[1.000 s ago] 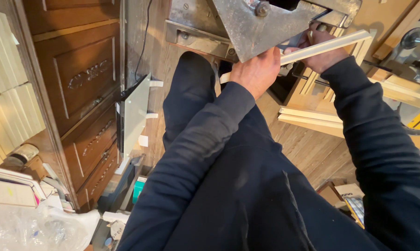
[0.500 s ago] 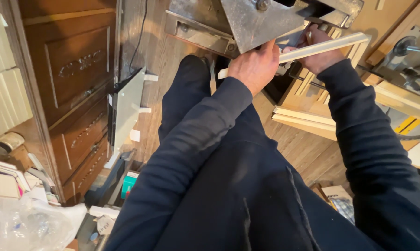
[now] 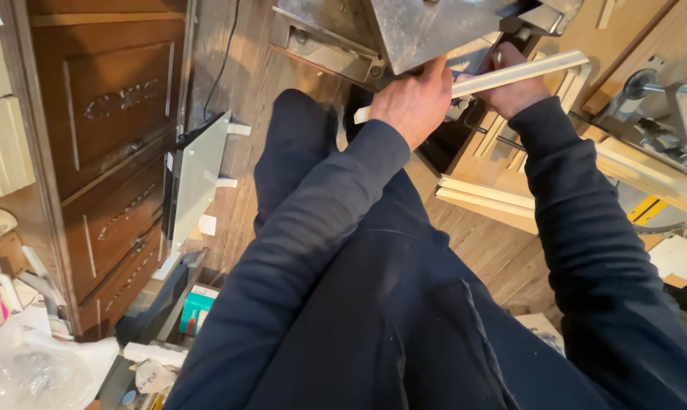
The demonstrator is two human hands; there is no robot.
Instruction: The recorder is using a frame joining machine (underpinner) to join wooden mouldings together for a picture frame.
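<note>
Head view, hands: the left hand (image 3: 413,102) is curled shut round the long pale cream wooden moulding strip (image 3: 510,76), knuckles up, gripping near the strip's lower left end; the right hand (image 3: 514,91) is closed on the same strip further up, its fingers wrapped underneath.
Strip: it runs slanting from lower left to upper right, just under the edge of the grey scuffed metal machine plate (image 3: 434,30), with its left tip poking out past the left hand.
Sleeves: both arms are in dark navy sleeves, and a dark trouser leg (image 3: 294,159) reaches down to the floor between them.
Packages: a small teal and white box (image 3: 197,307) lies at the lower left on the floor, beside dark clutter; crumpled clear plastic wrap (image 3: 24,372) fills the bottom left corner; a round paper tag (image 3: 152,376) lies near it, its print too small to tell.
Left edge: a dark brown carved wooden cabinet (image 3: 100,152) stands along the left, with a flat grey panel (image 3: 195,178) leaning against it on white brackets.
Right edge: pale wooden moulding lengths (image 3: 488,197) are stacked under the hands, next to a metal clamp fixture (image 3: 662,99).
Open room: a strip of brown plank floor (image 3: 237,83) shows between cabinet and leg, narrow and hemmed by the panel.
</note>
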